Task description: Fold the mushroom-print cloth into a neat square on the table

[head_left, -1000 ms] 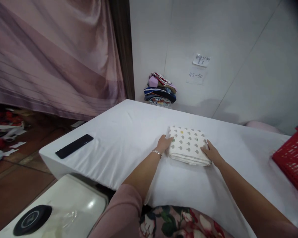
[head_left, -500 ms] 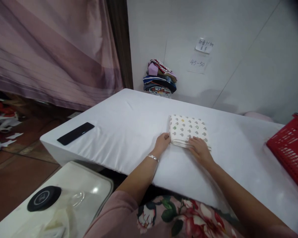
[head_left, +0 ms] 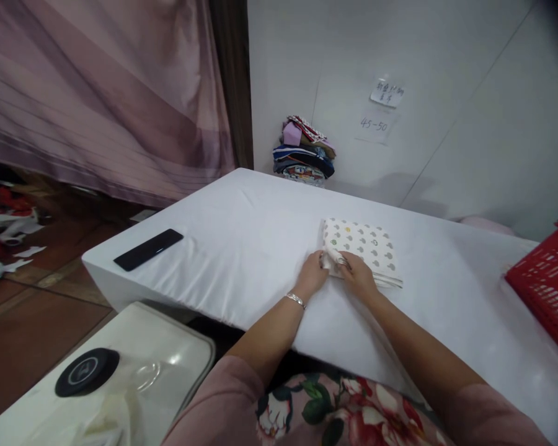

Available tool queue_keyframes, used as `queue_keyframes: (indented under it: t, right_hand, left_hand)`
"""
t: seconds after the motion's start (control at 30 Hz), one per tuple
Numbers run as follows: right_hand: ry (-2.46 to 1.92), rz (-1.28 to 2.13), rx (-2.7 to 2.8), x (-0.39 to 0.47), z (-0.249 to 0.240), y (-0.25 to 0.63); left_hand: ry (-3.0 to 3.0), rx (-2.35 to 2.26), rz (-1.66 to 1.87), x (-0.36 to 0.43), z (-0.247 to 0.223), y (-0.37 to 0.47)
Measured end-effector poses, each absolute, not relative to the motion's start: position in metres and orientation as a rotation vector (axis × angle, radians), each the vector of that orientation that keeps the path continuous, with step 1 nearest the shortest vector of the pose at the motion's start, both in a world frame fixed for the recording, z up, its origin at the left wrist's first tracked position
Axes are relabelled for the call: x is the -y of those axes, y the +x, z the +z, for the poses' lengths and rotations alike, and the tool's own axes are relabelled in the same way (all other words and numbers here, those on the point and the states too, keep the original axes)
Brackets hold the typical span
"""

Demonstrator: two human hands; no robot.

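Note:
A folded white cloth (head_left: 363, 244) with rows of small grey figures and a few coloured ones lies on the white-covered table (head_left: 270, 217). Its near-left corner is bunched up between my hands. My left hand (head_left: 315, 271), with a silver bracelet at the wrist, is closed on that corner. Close beside it, my right hand (head_left: 357, 272) pinches the lifted edge, its fingers curled over the fabric. The layered near edge of the cloth shows to the right of my right hand.
A black flat device (head_left: 149, 249) lies at the table's left end. A red basket (head_left: 546, 272) stands at the right. Folded clothes (head_left: 304, 152) are stacked by the wall behind. On the lower left, a black round object (head_left: 87, 371) rests on a white surface (head_left: 167, 334).
My right hand has moved left along the cloth's near edge to the corner by my left hand. That corner is now lifted and bunched. The view has shifted slightly.

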State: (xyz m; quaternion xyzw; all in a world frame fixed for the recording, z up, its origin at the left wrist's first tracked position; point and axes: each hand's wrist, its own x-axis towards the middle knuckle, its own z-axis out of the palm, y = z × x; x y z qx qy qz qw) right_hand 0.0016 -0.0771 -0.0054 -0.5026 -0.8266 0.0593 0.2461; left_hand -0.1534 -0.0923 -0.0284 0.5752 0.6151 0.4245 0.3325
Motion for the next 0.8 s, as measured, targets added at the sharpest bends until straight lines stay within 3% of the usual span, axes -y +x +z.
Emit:
queue_keyframes:
  t: [0.3,0.57,0.8]
  right_hand:
    - [-0.993,-0.038,2.262,0.079,-0.043,0.005]
    - [-1.104,0.175,2.103,0.079,-0.045,0.003]
    - [-1.048,-0.015,2.232,0.081,-0.049,0.004]
  left_hand:
    - [1.263,-1.453,1.115,0.091,-0.032,-0.156]
    - [1.170,-1.366,1.132,0.093,-0.030,-0.158]
    - [1.290,-1.283,1.192,0.092,-0.038,-0.156]
